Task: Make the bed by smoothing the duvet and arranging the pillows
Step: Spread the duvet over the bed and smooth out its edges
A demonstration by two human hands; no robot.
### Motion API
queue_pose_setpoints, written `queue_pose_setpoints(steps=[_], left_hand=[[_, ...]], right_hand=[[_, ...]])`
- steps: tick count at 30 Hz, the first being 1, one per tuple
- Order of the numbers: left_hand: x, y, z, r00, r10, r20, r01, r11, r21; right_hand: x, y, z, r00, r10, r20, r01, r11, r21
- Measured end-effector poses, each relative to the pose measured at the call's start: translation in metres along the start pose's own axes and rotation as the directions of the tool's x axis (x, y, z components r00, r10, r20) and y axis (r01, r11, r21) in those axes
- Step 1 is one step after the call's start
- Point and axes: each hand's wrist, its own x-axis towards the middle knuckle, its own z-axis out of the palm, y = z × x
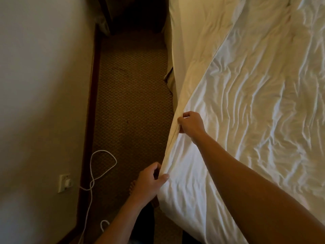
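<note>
A wrinkled white duvet (pixel 255 106) covers the bed on the right half of the view, its left edge running diagonally from the top middle down to my hands. My left hand (pixel 149 182) pinches that edge near the lower centre, thumb on top of the fabric. Farther up the same edge, my right hand (pixel 190 124) grips the hem with curled fingers, the arm reaching across the duvet. A cream sheet (pixel 193 41) shows beside and under the duvet at the top. No pillow is in view.
A narrow strip of patterned brown carpet (pixel 130 95) lies between the bed and the white wall (pixel 40 76). A wall socket (pixel 65 182) with a white cable (pixel 91 184) looping over the floor sits at lower left. A bare foot (pixel 131 187) shows below my left hand.
</note>
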Motion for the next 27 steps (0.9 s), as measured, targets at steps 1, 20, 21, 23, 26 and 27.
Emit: queue_pose_setpoints(steps=[1, 20, 21, 23, 26, 27], left_hand=[[0.003, -0.003, -0.010, 0.999, -0.011, 0.038, 0.011, 1.000, -0.005], [0.123, 0.177, -0.148, 0.942, 0.298, 0.152, -0.334, 0.847, 0.413], [0.132, 0.191, -0.144, 0.914, 0.361, 0.186, -0.405, 0.784, 0.470], [0.149, 0.216, -0.133, 0.835, 0.452, 0.313, -0.546, 0.619, 0.564], [0.173, 0.250, -0.108, 0.722, 0.439, 0.535, -0.687, 0.366, 0.628], [0.181, 0.261, -0.098, 0.689, 0.393, 0.609, -0.718, 0.258, 0.646]], right_hand=[[0.000, -0.004, 0.011, 1.000, -0.005, -0.004, 0.005, 1.000, 0.002], [-0.066, -0.050, -0.016, 0.995, -0.036, -0.097, 0.049, 0.990, 0.135], [-0.068, -0.052, -0.018, 0.994, -0.037, -0.100, 0.050, 0.990, 0.128], [-0.073, -0.054, -0.023, 0.996, -0.034, -0.083, 0.043, 0.993, 0.111], [-0.074, -0.058, -0.035, 0.996, -0.044, -0.074, 0.051, 0.994, 0.095], [-0.073, -0.061, -0.040, 0.996, -0.049, -0.078, 0.057, 0.994, 0.095]])
